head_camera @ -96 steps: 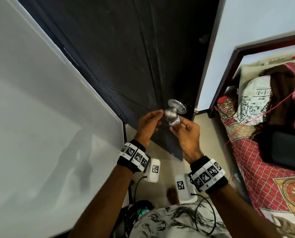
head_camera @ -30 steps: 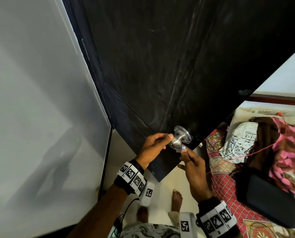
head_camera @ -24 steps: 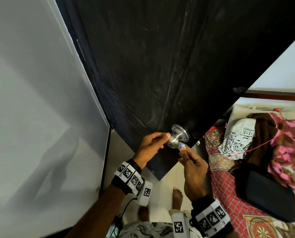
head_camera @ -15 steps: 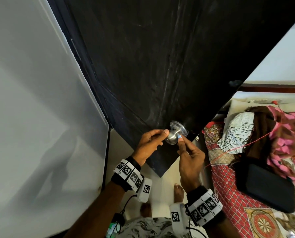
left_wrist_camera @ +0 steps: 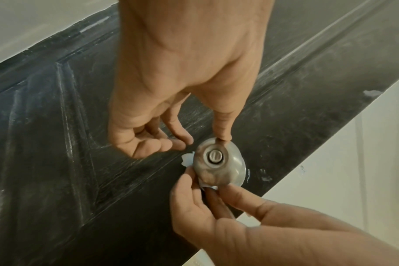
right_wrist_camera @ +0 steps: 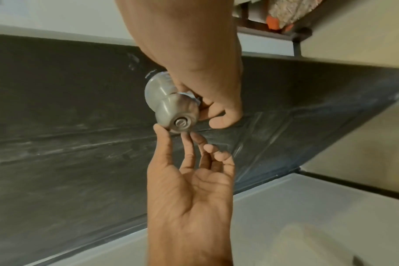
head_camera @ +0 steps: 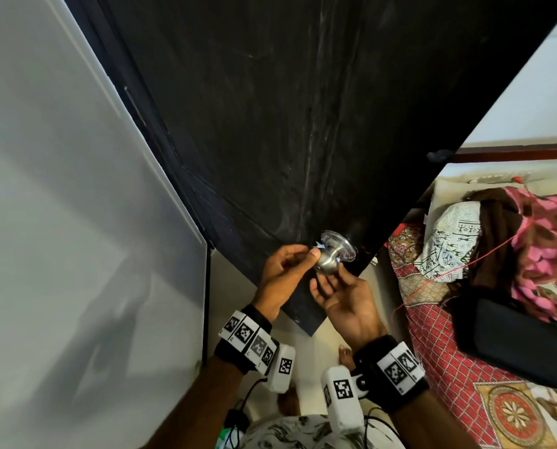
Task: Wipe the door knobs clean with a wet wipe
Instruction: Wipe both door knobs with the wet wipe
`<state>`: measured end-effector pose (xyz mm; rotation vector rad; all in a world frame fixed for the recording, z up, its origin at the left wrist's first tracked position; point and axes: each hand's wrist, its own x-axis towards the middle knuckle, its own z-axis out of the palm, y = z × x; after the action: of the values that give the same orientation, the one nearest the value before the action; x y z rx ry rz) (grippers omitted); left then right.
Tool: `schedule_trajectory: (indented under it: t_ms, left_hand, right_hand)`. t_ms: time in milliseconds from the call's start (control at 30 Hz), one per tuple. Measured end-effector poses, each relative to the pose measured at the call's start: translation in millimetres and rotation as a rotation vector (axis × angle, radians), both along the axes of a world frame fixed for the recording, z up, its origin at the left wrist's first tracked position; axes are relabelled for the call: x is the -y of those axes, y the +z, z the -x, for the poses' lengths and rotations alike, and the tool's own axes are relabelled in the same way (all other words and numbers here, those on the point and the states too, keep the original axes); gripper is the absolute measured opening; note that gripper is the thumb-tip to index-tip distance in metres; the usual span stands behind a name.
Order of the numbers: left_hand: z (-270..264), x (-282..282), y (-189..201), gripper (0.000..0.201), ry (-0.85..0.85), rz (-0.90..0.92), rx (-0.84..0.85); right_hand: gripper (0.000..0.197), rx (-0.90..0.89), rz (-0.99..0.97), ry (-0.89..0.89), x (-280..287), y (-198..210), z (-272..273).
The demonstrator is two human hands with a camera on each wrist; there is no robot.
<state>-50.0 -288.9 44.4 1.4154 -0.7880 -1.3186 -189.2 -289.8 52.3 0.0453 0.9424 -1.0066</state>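
Note:
A silver round door knob [head_camera: 327, 262] sits low on the dark door [head_camera: 270, 124]. My left hand [head_camera: 306, 256] reaches it from the left; its thumb tip rests on the knob's rim [left_wrist_camera: 223, 138] while the other fingers hang loose, holding nothing. My right hand [head_camera: 329, 283] lies palm up under the knob and pinches the white wet wipe [left_wrist_camera: 187, 159] against the knob's neck. In the right wrist view the wipe [right_wrist_camera: 191, 95] is bunched behind the knob [right_wrist_camera: 176, 111] under the right fingers [right_wrist_camera: 205, 106]. Most of the wipe is hidden.
The door's free edge [head_camera: 400, 189] stands ajar beside a bed with a red patterned cover [head_camera: 449, 335], a pillow [head_camera: 449, 241] and a black bag [head_camera: 510, 345]. A white wall [head_camera: 60, 222] fills the left. My bare foot [head_camera: 345, 353] is on the floor below the hands.
My right hand has turned palm up beneath the knob and carried the wipe round its neck, so a white corner now shows at the knob's upper left. The left thumb stays on the knob.

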Motion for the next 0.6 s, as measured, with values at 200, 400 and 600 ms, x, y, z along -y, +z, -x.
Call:
schedule_trajectory:
  t_ms: [200, 400, 600]
  left_hand:
    - [-2.5, 7.8, 5.7, 0.034, -0.014, -0.014, 0.031]
    - [-5.9, 23.4, 21.2, 0.023, -0.198, 0.053, 0.263]
    - [2.6, 29.9, 39.6, 0.024, -0.274, 0.126, 0.619]
  right_hand:
    - [0.020, 0.126, 0.003, -0.004, 0.5, -1.8, -3.6]
    - [0.030, 0.242, 0.002, -0.028, 1.8, -13.9, -7.0]
    - [0.028, 0.194, 0.060, 0.025, 6.5, -14.6, -1.2]
